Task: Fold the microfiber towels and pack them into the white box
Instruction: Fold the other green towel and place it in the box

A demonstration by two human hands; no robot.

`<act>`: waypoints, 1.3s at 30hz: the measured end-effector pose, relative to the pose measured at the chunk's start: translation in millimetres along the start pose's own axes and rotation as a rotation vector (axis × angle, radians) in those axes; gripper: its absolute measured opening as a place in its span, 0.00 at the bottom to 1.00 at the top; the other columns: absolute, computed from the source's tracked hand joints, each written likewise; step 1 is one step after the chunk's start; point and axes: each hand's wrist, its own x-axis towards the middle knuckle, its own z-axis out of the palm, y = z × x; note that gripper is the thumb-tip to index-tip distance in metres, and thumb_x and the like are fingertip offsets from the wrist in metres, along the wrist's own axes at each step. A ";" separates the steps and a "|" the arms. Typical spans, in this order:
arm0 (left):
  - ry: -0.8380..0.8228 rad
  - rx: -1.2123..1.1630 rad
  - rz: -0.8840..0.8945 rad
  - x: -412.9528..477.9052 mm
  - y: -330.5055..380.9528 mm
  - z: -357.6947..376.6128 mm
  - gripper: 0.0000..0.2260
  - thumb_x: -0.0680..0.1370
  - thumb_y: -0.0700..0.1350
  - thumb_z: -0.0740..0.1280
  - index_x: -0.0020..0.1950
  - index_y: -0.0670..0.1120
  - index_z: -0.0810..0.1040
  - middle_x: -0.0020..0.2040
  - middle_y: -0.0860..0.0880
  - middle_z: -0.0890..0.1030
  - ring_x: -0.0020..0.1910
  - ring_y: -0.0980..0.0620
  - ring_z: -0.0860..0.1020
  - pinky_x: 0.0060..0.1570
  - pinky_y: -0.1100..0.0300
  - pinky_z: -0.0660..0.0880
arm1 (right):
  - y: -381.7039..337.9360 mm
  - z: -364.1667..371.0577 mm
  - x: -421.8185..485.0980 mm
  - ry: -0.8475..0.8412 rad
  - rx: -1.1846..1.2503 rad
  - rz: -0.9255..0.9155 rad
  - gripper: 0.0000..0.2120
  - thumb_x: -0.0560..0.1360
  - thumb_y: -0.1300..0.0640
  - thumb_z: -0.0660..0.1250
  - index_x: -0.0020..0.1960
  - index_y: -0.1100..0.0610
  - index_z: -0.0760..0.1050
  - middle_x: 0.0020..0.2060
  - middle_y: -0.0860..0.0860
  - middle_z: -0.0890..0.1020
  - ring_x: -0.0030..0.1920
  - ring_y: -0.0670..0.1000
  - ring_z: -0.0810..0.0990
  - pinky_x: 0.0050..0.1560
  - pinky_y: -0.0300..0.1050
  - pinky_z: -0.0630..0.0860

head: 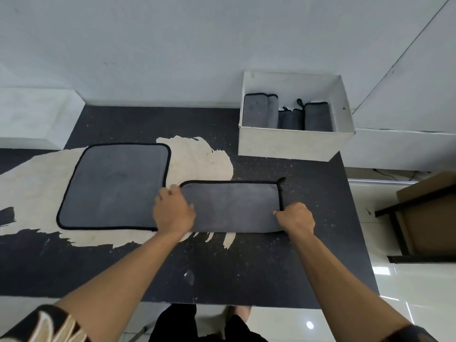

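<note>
A grey microfiber towel folded in half (232, 206) lies on the dark table in front of me, its black hem along the far and right edges. My left hand (174, 211) holds its left end with curled fingers. My right hand (296, 218) pinches its right near corner. A second grey towel (113, 186) lies flat and unfolded to the left. The white box (293, 141) stands at the far right of the table with several folded grey towels (287, 114) upright inside.
The dark table (246, 272) has a worn pale patch under the towels. Its right edge drops to a tiled floor, where a dark-framed shelf with cardboard (424, 213) stands. A white wall runs behind the table.
</note>
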 end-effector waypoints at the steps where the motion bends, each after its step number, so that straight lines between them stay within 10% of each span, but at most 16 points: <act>1: 0.040 -0.046 0.090 -3.6 17.1 1.6 0.18 0.75 0.50 0.70 0.61 0.46 0.71 0.59 0.45 0.75 0.56 0.43 0.75 0.50 0.50 0.73 | -0.5 -0.1 0.7 0.003 0.007 -0.004 0.13 0.73 0.50 0.71 0.49 0.60 0.79 0.43 0.56 0.82 0.41 0.56 0.79 0.39 0.45 0.73; 5: -0.235 -0.199 0.257 -15.0 105.1 11.8 0.08 0.77 0.54 0.66 0.51 0.51 0.78 0.47 0.49 0.81 0.50 0.48 0.79 0.50 0.54 0.76 | -1.0 0.3 -3.1 0.025 0.039 -0.042 0.08 0.74 0.54 0.70 0.50 0.57 0.80 0.47 0.56 0.83 0.46 0.57 0.80 0.42 0.44 0.72; 11: -0.382 -0.055 0.218 -11.7 202.7 39.5 0.24 0.69 0.67 0.71 0.50 0.47 0.78 0.47 0.49 0.80 0.50 0.46 0.81 0.35 0.58 0.70 | 5.6 1.9 -6.8 0.034 0.122 -0.174 0.11 0.74 0.55 0.68 0.56 0.53 0.78 0.49 0.53 0.83 0.52 0.57 0.81 0.43 0.44 0.71; 19: -0.465 0.137 0.261 -8.2 232.0 50.2 0.08 0.70 0.47 0.70 0.44 0.44 0.79 0.42 0.47 0.80 0.44 0.47 0.81 0.33 0.59 0.75 | 16.9 1.7 -9.1 0.011 0.295 -0.269 0.12 0.73 0.55 0.70 0.56 0.52 0.80 0.45 0.50 0.84 0.48 0.54 0.82 0.43 0.45 0.75; 28: -0.520 -0.200 0.135 20.9 176.4 -12.5 0.03 0.71 0.39 0.68 0.38 0.41 0.80 0.37 0.43 0.83 0.35 0.46 0.83 0.38 0.55 0.83 | -20.8 4.4 -48.6 -0.030 0.203 -0.475 0.08 0.68 0.51 0.69 0.41 0.43 0.70 0.35 0.41 0.78 0.37 0.46 0.77 0.32 0.37 0.66; 39: -0.524 -0.403 0.008 79.0 29.7 -43.8 0.11 0.78 0.38 0.70 0.37 0.42 0.72 0.38 0.46 0.75 0.38 0.51 0.76 0.37 0.61 0.77 | -94.8 93.8 -100.4 -0.099 -0.090 -0.801 0.09 0.75 0.54 0.67 0.54 0.54 0.78 0.45 0.52 0.84 0.47 0.55 0.81 0.44 0.47 0.78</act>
